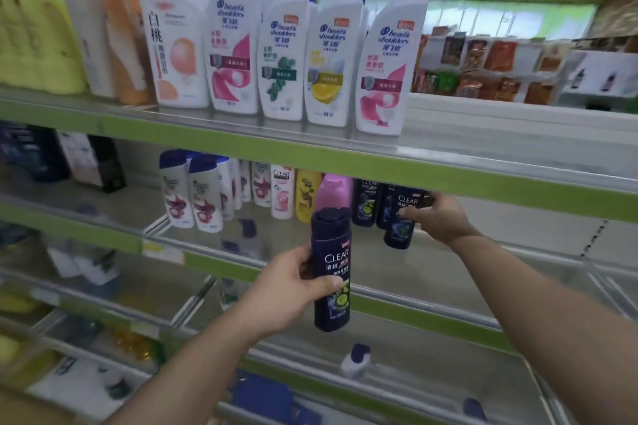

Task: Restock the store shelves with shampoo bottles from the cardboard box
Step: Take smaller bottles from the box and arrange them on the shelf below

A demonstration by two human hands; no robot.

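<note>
Left hand [286, 290] grips dark bottle [333, 252], thumb across label; right hand [440, 217] clasps second bottle [399, 235]

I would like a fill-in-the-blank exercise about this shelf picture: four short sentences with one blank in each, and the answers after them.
1. The left hand holds a dark bottle with the word ____ on its label.
2. The right hand grips a second dark bottle, so the two hands together hold ____ bottles.
3. The white pump bottles on the upper shelf have ____ pumps.
4. Behind the left hand's bottle stands a ____ bottle, next to a yellow bottle.

Missing words: CLEAR; two; blue; pink.
</note>
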